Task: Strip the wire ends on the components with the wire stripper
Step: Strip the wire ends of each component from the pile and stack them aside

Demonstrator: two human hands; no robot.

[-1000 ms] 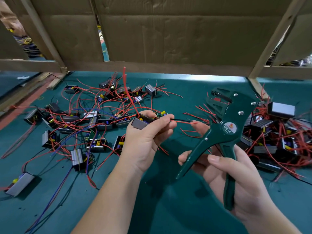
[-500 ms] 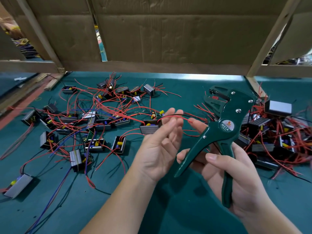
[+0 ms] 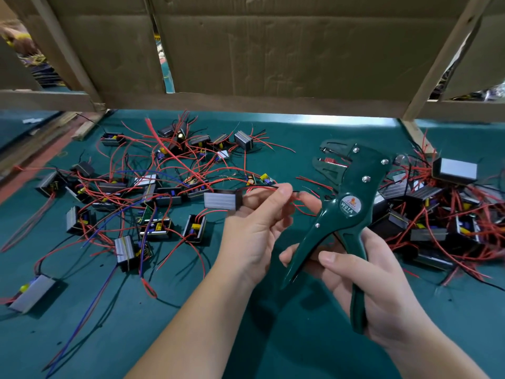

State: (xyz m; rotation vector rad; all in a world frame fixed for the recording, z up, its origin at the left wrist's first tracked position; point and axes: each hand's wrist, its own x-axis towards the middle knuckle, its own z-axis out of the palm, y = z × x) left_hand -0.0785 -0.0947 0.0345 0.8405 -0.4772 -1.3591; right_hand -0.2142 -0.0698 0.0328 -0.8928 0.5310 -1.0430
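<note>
A teal surface [image 3: 314, 132] is bounded at the back by cardboard sheets [image 3: 273, 50], which are framed by wooden rails [image 3: 41, 101] and slanted struts [image 3: 445, 58].

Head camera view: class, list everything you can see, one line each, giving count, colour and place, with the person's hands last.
wire stripper: one, dark green, upright in the right hand
held component: one, black with a silver face, at the left hand, above the table
held wires: red and black, between the left hand and the wire stripper
loose components: many, black and silver with red wires, scattered on the table's left
piled components: many, same colours, heaped on the table's right
blue wires: a few, among the loose components
table: one, teal top
cardboard panels: several, brown, behind the table
wooden frame: pale slats, before the cardboard
left hand: pinches the held wires
right hand: grips the wire stripper's handles
</note>
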